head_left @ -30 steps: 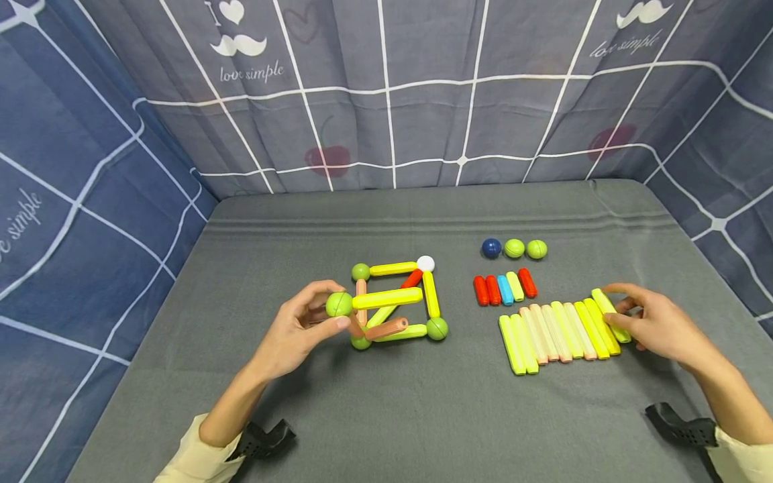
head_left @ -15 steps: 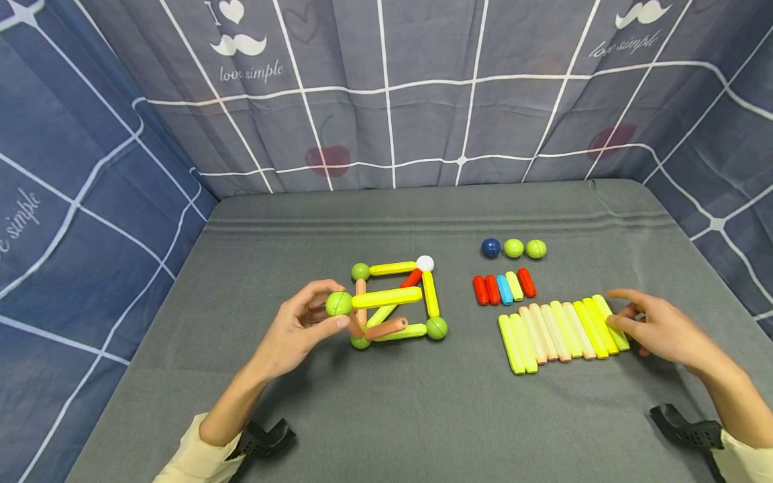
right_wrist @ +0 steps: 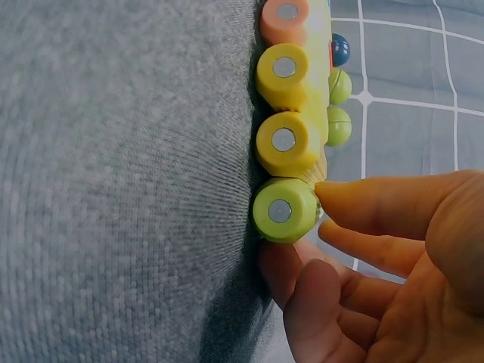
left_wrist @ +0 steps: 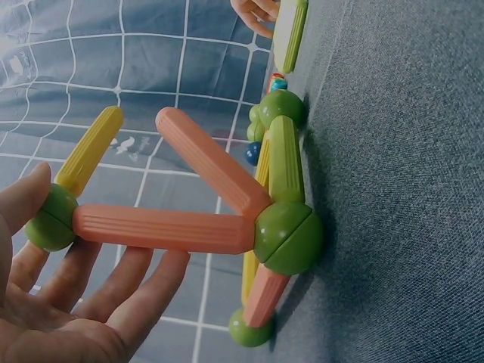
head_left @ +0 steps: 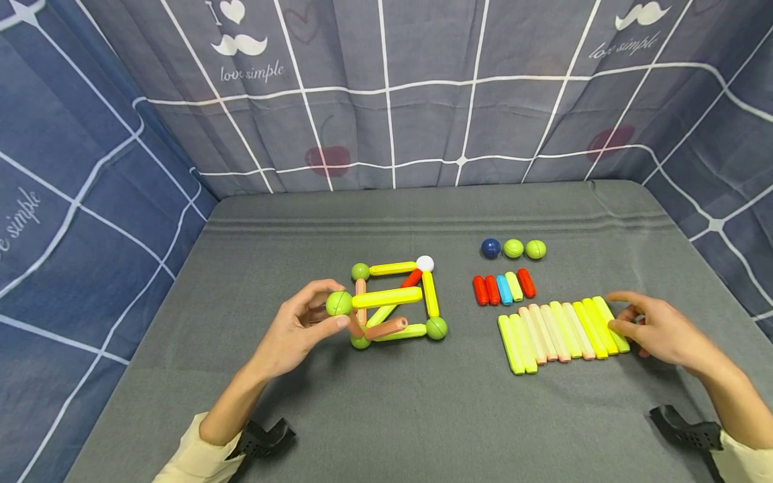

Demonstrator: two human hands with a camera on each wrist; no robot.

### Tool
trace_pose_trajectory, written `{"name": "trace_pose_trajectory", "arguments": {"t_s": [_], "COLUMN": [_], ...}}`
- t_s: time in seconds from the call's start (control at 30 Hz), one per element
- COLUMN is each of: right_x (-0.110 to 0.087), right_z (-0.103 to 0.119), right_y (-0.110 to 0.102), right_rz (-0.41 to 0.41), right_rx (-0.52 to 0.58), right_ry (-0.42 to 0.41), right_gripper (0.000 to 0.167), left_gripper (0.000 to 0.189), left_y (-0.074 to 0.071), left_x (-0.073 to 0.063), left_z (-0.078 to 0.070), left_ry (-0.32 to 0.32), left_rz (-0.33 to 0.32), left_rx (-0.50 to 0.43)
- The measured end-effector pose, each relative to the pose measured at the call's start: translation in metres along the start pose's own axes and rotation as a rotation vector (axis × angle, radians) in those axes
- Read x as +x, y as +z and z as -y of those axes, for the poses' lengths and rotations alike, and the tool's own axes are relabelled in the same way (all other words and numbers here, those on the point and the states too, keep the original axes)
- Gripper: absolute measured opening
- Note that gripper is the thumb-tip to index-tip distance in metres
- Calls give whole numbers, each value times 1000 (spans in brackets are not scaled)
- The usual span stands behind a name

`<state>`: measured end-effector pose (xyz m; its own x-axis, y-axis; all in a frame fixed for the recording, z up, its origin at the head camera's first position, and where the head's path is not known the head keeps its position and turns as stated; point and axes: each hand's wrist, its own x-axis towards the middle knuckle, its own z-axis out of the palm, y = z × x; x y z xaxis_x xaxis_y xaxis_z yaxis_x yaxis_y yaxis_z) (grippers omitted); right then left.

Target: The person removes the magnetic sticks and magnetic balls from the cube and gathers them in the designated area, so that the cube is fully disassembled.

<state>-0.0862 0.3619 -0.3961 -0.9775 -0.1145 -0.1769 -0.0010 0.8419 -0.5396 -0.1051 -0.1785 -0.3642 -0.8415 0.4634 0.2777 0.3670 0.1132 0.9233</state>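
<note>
In the head view my left hand (head_left: 302,332) pinches a green ball (head_left: 339,304) at the raised corner of a magnetic stick-and-ball frame. A yellow stick (head_left: 389,297) sticks out from that ball. An orange stick (left_wrist: 166,229) links it to the lower green ball (left_wrist: 289,237), which carries another orange stick (left_wrist: 212,162) with a free end. My right hand (head_left: 661,330) is at the right end of a row of sticks. Its fingertips touch the yellow-green stick (right_wrist: 284,209) there, without wrapping round it. Metal discs show in the stick ends.
Behind the row lie short red, blue and yellow-green sticks (head_left: 504,288). Farther back stand a dark blue ball (head_left: 491,248) and two green balls (head_left: 535,249). The frame's white ball (head_left: 425,264) is at its far right corner. Grid-patterned curtains (head_left: 423,121) enclose the grey tabletop (head_left: 386,409).
The slanted yellow-green stick at the row's right end has swung into line beside its neighbour, with my right hand shifting slightly right. My left hand and the frame have stayed still.
</note>
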Motion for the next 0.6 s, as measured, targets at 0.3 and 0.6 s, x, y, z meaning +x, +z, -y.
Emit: {"name": "trace_pose_trajectory", "arguments": {"t_s": [0.3, 0.6], "right_x": [-1, 3], "right_z": [3, 61], "right_y": [1, 5], "right_rz": [-104, -209], "right_rx": [83, 191], "right_ry": [0, -175], "right_gripper": [45, 33], "left_gripper": [37, 36], "left_y": [0, 1], "left_x": [0, 0], "left_z": [-1, 0], "left_ry": [-1, 6], "left_rz": [4, -1], "left_rx": [-6, -4]}}
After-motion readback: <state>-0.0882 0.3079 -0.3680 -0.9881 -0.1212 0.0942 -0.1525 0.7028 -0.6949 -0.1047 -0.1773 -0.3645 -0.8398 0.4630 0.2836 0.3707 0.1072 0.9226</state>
